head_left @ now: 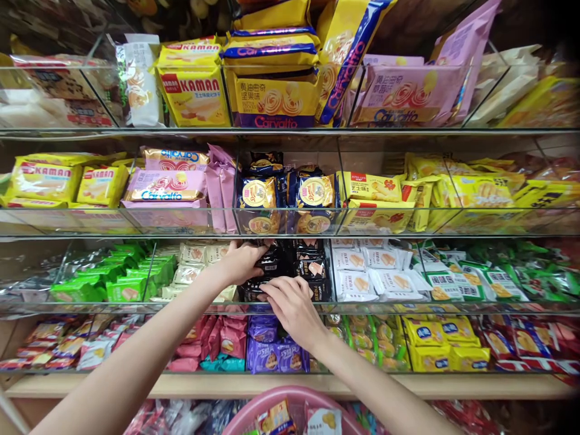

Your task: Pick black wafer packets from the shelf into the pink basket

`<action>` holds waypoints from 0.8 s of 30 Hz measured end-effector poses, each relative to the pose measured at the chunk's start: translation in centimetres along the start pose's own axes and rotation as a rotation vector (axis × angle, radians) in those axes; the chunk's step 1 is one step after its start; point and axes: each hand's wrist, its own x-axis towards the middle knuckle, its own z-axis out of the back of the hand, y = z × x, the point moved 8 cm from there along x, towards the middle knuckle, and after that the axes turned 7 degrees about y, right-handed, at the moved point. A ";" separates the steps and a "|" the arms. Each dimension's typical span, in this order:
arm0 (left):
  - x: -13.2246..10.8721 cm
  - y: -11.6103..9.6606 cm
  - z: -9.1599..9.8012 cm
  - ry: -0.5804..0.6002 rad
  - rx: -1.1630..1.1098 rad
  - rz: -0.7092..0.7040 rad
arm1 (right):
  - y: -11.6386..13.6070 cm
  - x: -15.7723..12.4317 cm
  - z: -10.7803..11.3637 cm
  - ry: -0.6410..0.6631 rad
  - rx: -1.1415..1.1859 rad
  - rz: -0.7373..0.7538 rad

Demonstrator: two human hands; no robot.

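Note:
Small black snack packets (317, 269) fill a compartment in the middle of the third shelf. Over the left part of that compartment is my left hand (242, 263), its fingers reaching onto the black packets; its fingertips are partly hidden, so its grip is unclear. Just below and to the right, my right hand (292, 302) rests on the front black packets with its fingers bent over them. Whether it grips one cannot be made out. White packets (356, 284) lie right of the black ones, and cream packets (188, 273) lie to their left.
Clear dividers and a transparent front ledge (136, 309) bound the shelf. Yellow and pink biscuit packs (165, 184) stand above. Purple packets (265, 356) sit below. A pink basket (294, 393) with several packets is at the bottom centre, between my forearms.

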 end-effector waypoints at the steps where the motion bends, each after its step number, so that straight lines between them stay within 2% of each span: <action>1: 0.1 0.3 0.0 0.009 -0.024 -0.010 | -0.1 0.1 0.0 0.001 0.012 -0.015; 6: 0.2 0.9 0.6 -0.042 -0.100 -0.059 | -0.5 0.4 -0.1 0.046 0.073 -0.110; 10: -0.3 0.9 0.4 -0.102 -0.070 -0.096 | -0.8 0.4 -0.2 0.069 0.109 -0.161; 14: -0.8 0.5 0.0 -0.136 -0.018 -0.139 | -0.8 0.4 -0.3 0.074 0.123 -0.160; 24: -0.5 0.6 0.2 -0.193 0.061 -0.109 | -0.7 0.3 -0.4 0.057 0.095 -0.147</action>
